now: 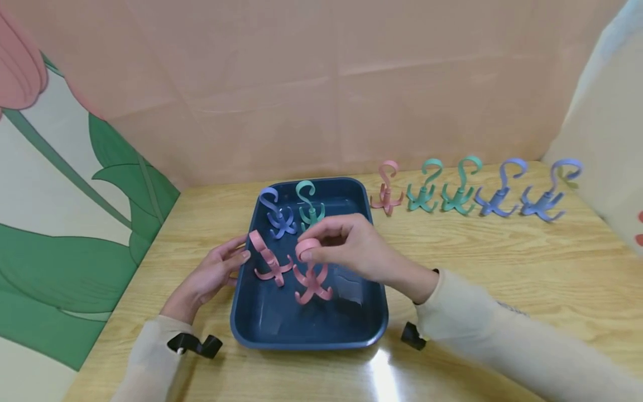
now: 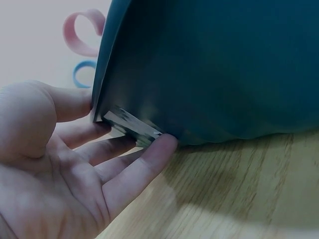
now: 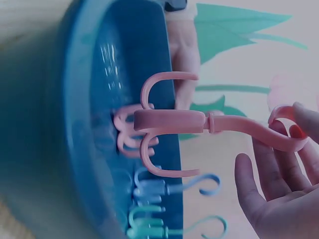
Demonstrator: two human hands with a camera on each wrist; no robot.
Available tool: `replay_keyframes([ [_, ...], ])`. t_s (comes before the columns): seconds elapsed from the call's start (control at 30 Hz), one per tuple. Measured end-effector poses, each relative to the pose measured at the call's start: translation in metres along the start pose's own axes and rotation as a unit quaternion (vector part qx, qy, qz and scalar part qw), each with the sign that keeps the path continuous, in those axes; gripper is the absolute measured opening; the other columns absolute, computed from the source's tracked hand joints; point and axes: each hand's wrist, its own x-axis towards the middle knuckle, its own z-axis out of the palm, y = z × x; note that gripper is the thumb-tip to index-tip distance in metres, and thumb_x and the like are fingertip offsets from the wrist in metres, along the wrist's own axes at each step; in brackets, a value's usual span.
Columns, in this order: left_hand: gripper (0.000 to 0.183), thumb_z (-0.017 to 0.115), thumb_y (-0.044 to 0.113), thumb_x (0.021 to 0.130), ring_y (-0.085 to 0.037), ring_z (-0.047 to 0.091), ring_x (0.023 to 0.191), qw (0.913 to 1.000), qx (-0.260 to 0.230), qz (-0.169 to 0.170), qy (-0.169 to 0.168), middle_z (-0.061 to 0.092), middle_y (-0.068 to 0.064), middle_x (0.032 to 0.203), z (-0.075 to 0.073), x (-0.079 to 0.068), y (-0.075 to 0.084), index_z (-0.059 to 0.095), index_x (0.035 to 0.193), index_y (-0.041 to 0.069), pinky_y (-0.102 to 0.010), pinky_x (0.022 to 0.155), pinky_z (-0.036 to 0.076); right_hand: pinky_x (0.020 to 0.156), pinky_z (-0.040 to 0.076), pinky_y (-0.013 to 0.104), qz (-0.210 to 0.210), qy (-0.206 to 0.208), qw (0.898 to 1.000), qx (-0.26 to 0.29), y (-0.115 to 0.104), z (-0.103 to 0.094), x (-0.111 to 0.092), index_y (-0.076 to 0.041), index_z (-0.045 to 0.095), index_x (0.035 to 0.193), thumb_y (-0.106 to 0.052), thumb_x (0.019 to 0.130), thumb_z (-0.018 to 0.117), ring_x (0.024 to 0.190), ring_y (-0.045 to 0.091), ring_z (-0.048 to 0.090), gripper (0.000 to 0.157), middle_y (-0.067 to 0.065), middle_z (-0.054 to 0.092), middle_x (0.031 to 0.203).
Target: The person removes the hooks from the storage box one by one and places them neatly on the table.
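My right hand pinches a pink multi-claw hanging hook by its curled top. The hook hangs upright over the dark blue bin, claws downward; the right wrist view shows its stem and claws from the side. My left hand holds the bin's left side, thumb at the rim and fingers against the outer wall. Inside the bin, another pink hook leans near that side. Behind it stand a blue-purple hook and a green hook, the latter partly hidden by my right hand.
Along the back right of the wooden table, a row of similar hooks stands upright: a pink one, two green ones and two blue-purple ones. A peach cloth hangs behind; a flower-patterned panel borders the left.
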Motion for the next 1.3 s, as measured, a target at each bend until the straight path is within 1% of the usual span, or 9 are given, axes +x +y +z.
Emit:
replay_keyframes([
  [0.17,0.060,0.051,0.024,0.107,-0.043,0.047,0.134,1.0000,-0.001,0.005,-0.004,0.037,-0.021,0.156,0.000,0.000,-0.001,0.026,0.160,0.011,-0.051,0.087,0.056,0.082,0.058,0.038,0.012,0.018,1.000,-0.001,-0.005,-0.020,-0.003,0.000,0.074,0.109,-0.001,0.089,0.075,0.090,0.028,0.070,0.021,0.014,0.073,0.096],
  [0.37,0.059,0.050,0.023,0.107,-0.042,0.049,0.133,1.0000,-0.002,0.006,-0.004,0.039,-0.021,0.155,0.000,0.000,-0.001,0.027,0.159,0.011,-0.051,0.087,0.056,0.084,0.058,0.037,0.048,0.058,0.996,-0.055,-0.012,-0.043,-0.009,-0.003,0.074,0.113,-0.009,0.089,0.077,0.092,0.027,0.070,0.024,0.011,0.073,0.101],
  [0.5,0.059,0.051,0.023,0.107,-0.041,0.049,0.133,1.0000,-0.003,0.004,-0.002,0.040,-0.022,0.155,0.000,-0.001,-0.001,0.028,0.159,0.011,-0.051,0.087,0.056,0.085,0.057,0.035,0.059,0.085,0.992,-0.076,-0.014,-0.059,-0.013,-0.003,0.074,0.113,-0.010,0.090,0.076,0.093,0.026,0.071,0.024,0.010,0.074,0.101],
  [0.6,0.059,0.052,0.023,0.106,-0.041,0.050,0.132,1.0000,-0.006,0.004,-0.004,0.040,-0.022,0.155,0.000,0.000,-0.001,0.028,0.159,0.011,-0.051,0.087,0.056,0.085,0.057,0.033,0.057,0.106,0.989,-0.082,-0.014,-0.071,-0.016,-0.001,0.073,0.113,-0.010,0.090,0.076,0.093,0.022,0.072,0.024,0.008,0.075,0.100],
  [0.8,0.059,0.051,0.023,0.106,-0.040,0.052,0.131,0.9999,-0.008,0.005,-0.006,0.040,-0.021,0.155,0.000,0.000,-0.001,0.027,0.159,0.011,-0.051,0.087,0.056,0.088,0.056,0.031,0.027,0.128,0.989,-0.074,-0.015,-0.096,-0.022,0.004,0.071,0.114,-0.007,0.092,0.073,0.093,0.022,0.073,0.024,0.011,0.076,0.100],
  [0.97,0.058,0.050,0.022,0.107,-0.039,0.053,0.130,0.9999,-0.007,0.007,-0.006,0.040,-0.021,0.155,-0.001,0.000,-0.001,0.027,0.159,0.011,-0.050,0.086,0.056,0.091,0.053,0.028,0.030,0.144,0.988,-0.057,-0.016,-0.111,-0.028,0.005,0.071,0.113,-0.005,0.092,0.072,0.096,0.022,0.071,0.023,0.013,0.076,0.099],
  [1.03,0.057,0.049,0.021,0.107,-0.039,0.052,0.131,0.9999,-0.008,0.008,-0.008,0.039,-0.021,0.155,-0.001,0.000,-0.002,0.026,0.159,0.011,-0.050,0.086,0.056,0.090,0.053,0.028,0.040,0.151,0.986,-0.057,-0.017,-0.116,-0.030,0.005,0.071,0.113,-0.005,0.092,0.073,0.096,0.024,0.071,0.024,0.014,0.075,0.099],
  [1.2,0.057,0.047,0.020,0.108,-0.039,0.050,0.132,0.9999,-0.008,0.010,-0.009,0.038,-0.021,0.156,-0.001,0.000,-0.003,0.025,0.160,0.011,-0.049,0.086,0.057,0.089,0.053,0.027,0.087,0.183,0.976,-0.083,-0.016,-0.128,-0.034,-0.002,0.072,0.117,-0.014,0.092,0.075,0.096,0.021,0.071,0.028,0.007,0.076,0.101],
  [1.3,0.058,0.048,0.021,0.108,-0.040,0.050,0.132,0.9999,-0.007,0.011,-0.009,0.038,-0.020,0.156,-0.001,0.000,-0.003,0.025,0.160,0.011,-0.049,0.086,0.057,0.087,0.054,0.028,0.095,0.194,0.973,-0.082,-0.013,-0.134,-0.037,-0.003,0.072,0.117,-0.014,0.092,0.075,0.094,0.021,0.072,0.028,0.006,0.076,0.100],
])
